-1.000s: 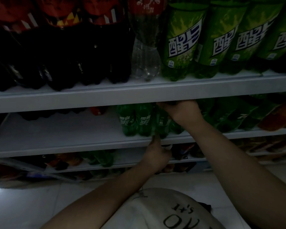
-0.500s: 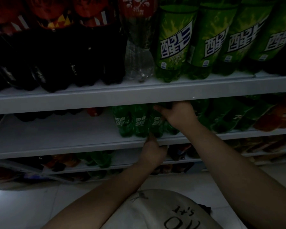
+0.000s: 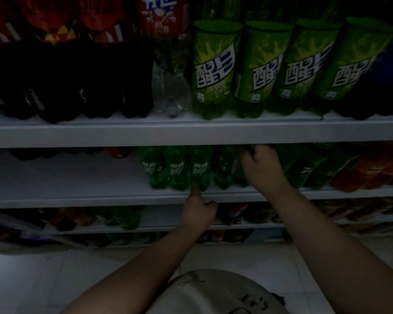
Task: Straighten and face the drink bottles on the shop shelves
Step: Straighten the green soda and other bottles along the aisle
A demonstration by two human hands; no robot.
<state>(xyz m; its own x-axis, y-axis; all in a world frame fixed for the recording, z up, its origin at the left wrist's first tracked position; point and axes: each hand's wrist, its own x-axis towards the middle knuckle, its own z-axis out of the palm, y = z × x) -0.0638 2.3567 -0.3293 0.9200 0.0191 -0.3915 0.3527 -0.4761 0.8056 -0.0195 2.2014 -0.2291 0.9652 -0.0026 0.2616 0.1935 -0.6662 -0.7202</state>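
On the middle shelf (image 3: 77,198) the small green bottles (image 3: 176,171) stand in a row. The right hand (image 3: 262,171) reaches under the upper shelf (image 3: 191,132), and its fingers (image 3: 247,154) close round the top of one green bottle (image 3: 238,177), probably to turn its label forward. The left hand (image 3: 199,214) grasps nothing: one straight finger presses the foot of a neighbour bottle (image 3: 201,171), likely to keep it in line.

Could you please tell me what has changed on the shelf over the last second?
The right hand shifted rightward along the small green bottles, uncovering one more, still gripping one. The left hand kept its index finger at one bottle's base; the row stayed put.
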